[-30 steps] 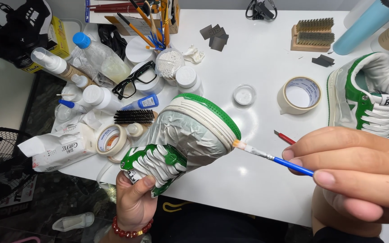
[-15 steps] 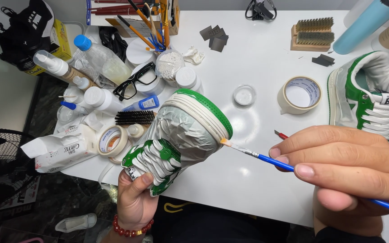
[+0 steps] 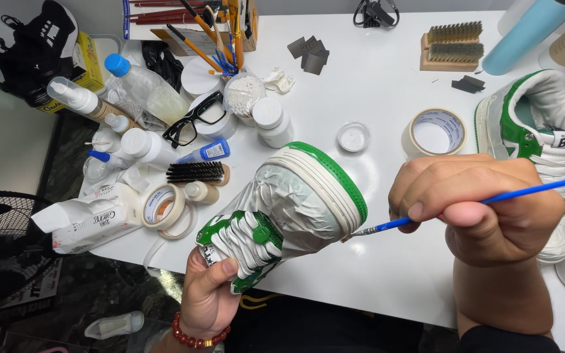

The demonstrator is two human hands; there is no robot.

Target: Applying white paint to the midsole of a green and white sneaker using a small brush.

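- Since the earlier frame, the brush tip has slid along the shoe sole edge.
- Left hand grips the shoe's laced end; the sole points up-right, toward the brush.
- Right hand, right of the shoe, pinches the brush.

Bare tabletop ahead — bottles crowding left

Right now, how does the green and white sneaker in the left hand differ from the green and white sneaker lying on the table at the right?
The held sneaker is wrapped in masking tape; the table sneaker is unwrapped. The held one is lifted with its sole turned toward the brush; the other rests on the table. Both are green and white with white laces.
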